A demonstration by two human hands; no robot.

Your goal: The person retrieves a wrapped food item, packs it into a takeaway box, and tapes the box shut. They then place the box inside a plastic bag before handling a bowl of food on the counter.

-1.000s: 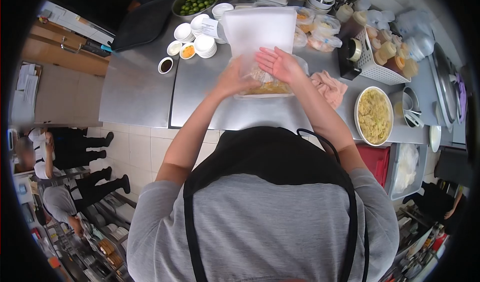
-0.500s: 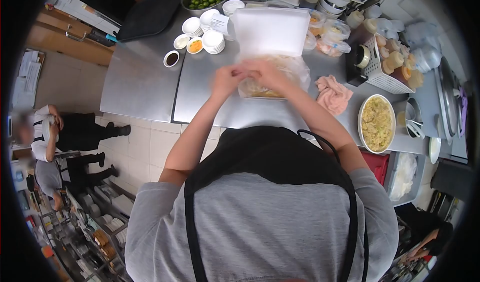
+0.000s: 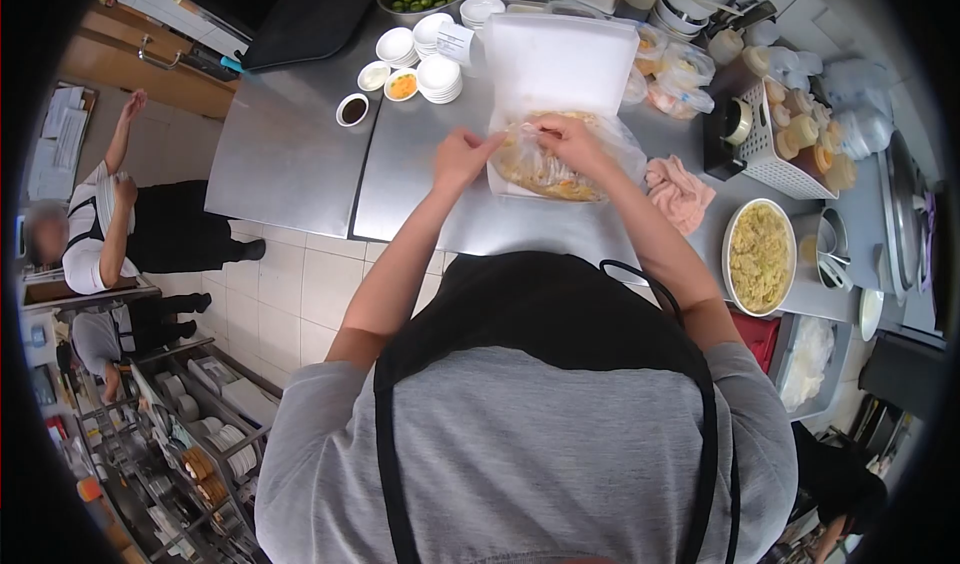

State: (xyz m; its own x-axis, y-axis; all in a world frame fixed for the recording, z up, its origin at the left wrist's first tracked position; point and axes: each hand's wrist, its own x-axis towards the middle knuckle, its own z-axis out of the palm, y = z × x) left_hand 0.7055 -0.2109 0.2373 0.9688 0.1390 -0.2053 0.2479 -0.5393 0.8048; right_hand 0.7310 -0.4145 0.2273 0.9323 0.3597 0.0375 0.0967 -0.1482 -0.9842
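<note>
While both hands pinch its film, the clear plastic bag (image 3: 560,171) sits in an open box

Where a co-worker (image 3: 160,226) stands at the far left, one arm now reaches out; half a second ago both arms were drawn in close to the body. On the steel table (image 3: 290,164), a small bowl of dark sauce (image 3: 352,110) stands apart from the stacked white dishes (image 3: 439,76), with a dish of orange food (image 3: 402,86) touching or just beside them.

Further right, the left hand (image 3: 463,158) has its thumb and fingertips closed on the left edge of the film. The bag, with yellowish food showing through, lies in the near half of the white box (image 3: 563,59), whose lid stands open on the far side. The right hand (image 3: 578,147) pinches the film near the bag's top, fingers curled.

In the earlier frame the hands met in a blur over the box's left part; now they have parted, and more of the bag shows between them. That suggests the film is being worked from two points, though whether the bag is knotted cannot be told.

To the right, a pink cloth (image 3: 678,194) and a bowl of yellowish food (image 3: 760,259) rest untouched.
</note>
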